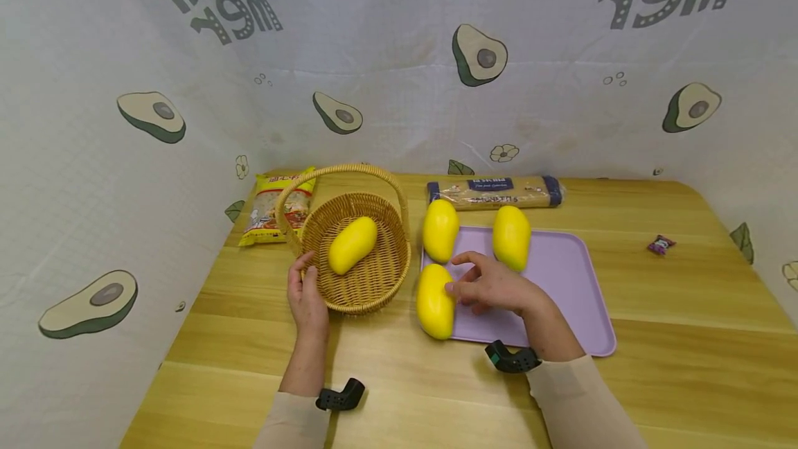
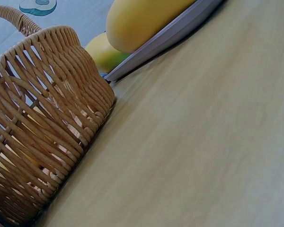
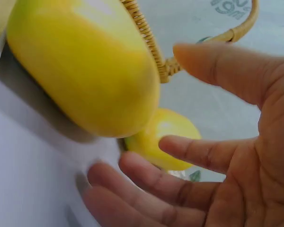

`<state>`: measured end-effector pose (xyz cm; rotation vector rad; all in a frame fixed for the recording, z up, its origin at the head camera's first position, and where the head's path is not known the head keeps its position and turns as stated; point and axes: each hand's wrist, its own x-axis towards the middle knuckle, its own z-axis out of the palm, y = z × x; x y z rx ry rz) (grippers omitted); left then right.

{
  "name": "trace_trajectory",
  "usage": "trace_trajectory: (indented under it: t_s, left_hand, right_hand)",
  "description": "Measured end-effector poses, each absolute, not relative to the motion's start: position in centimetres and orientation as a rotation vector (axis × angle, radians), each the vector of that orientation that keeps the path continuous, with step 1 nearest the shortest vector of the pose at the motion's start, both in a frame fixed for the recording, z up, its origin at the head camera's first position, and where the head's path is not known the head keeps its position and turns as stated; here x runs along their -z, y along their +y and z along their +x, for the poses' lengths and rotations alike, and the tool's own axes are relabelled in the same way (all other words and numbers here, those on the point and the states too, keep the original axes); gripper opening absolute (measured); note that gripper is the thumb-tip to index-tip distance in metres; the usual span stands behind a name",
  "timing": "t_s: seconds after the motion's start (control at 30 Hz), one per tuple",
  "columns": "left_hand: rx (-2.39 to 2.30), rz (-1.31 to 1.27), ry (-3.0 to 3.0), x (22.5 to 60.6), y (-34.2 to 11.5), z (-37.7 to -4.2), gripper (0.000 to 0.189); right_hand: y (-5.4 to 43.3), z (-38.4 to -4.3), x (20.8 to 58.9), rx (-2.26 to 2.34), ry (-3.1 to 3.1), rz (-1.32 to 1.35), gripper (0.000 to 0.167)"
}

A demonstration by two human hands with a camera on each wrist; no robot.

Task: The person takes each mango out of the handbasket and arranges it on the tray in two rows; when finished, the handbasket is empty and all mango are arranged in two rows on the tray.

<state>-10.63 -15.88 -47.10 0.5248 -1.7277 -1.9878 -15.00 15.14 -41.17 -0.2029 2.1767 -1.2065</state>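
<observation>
A round wicker basket point(image 1: 399, 283) with a tall handle stands on the left of the table, one yellow mango point(image 1: 352, 245) lying inside. At its left rim, my left hand point(image 1: 307, 302) holds on with thumb and fingertips; the left wrist view shows the woven side point(image 2: 47, 118) but almost none of that hand. My right hand point(image 1: 492, 286) has spread fingers over a lilac tray point(image 1: 561, 289), beside the front mango point(image 1: 435, 302). In the right wrist view nothing is between thumb and fingers. Two more mangoes, one left point(image 1: 440, 231) and one right point(image 1: 512, 238), lie along the tray's back edge.
Behind the tray lies a long pack of spaghetti point(image 1: 499, 192). A yellow printed food bag point(image 1: 268, 210) rests behind the basket at left. One small purple wrapped candy point(image 1: 661, 244) is at far right. An avocado-print curtain point(image 1: 399, 89) closes off the back and sides.
</observation>
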Motion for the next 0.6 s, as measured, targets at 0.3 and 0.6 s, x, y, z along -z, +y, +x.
trace_trajectory:
  t_s: [0.3, 0.6]
  left_hand:
    - [2.005, 0.526, -1.719, 47.1, -15.8, -10.6, 0.034]
    - [1.997, 0.533, -1.733, 47.3, -16.0, -10.7, 0.034]
  right_hand:
    - [14.3, -13.1, 38.0, 1.124, 2.527, -0.259, 0.066]
    - [9.3, -10.2, 36.8, 1.400, 2.538, -0.428, 0.053]
